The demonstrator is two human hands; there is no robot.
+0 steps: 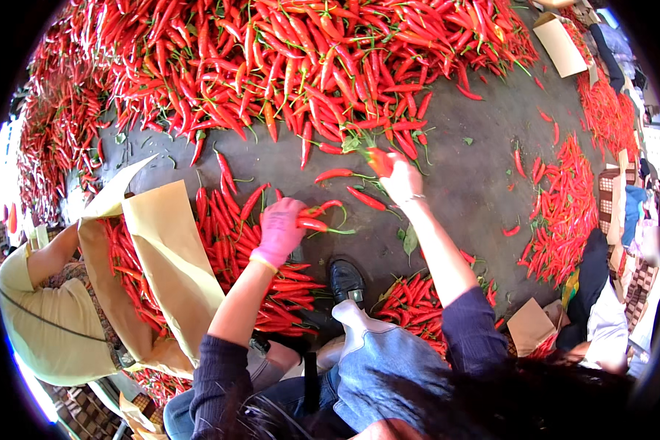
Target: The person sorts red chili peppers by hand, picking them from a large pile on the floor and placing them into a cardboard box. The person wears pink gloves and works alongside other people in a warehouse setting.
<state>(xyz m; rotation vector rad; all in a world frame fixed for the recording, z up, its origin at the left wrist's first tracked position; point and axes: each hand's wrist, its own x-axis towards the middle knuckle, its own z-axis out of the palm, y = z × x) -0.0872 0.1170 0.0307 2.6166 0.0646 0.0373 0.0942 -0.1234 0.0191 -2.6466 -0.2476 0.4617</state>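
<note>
My left hand [279,231], in a pink glove, is closed around a few red chili peppers [312,224] whose green stems stick out to the right. Beneath and left of it lies a spread of sorted-looking red chilies [225,236], many lying side by side. Bare apart from a bracelet at the wrist, my right hand [401,179] grips a red chili [379,160] at the lower edge of the big chili heap [308,60]. Motion blurs this pepper and its stem. Between the hands, loose chilies [366,198] rest on the dark floor [462,165].
At left, a person [60,308] in a pale top sits beside an open cardboard box [170,236] holding chilies. My black shoe [346,279] is on the floor between chili piles. Another chili pile [564,214], boxes [561,47] and people line the right side.
</note>
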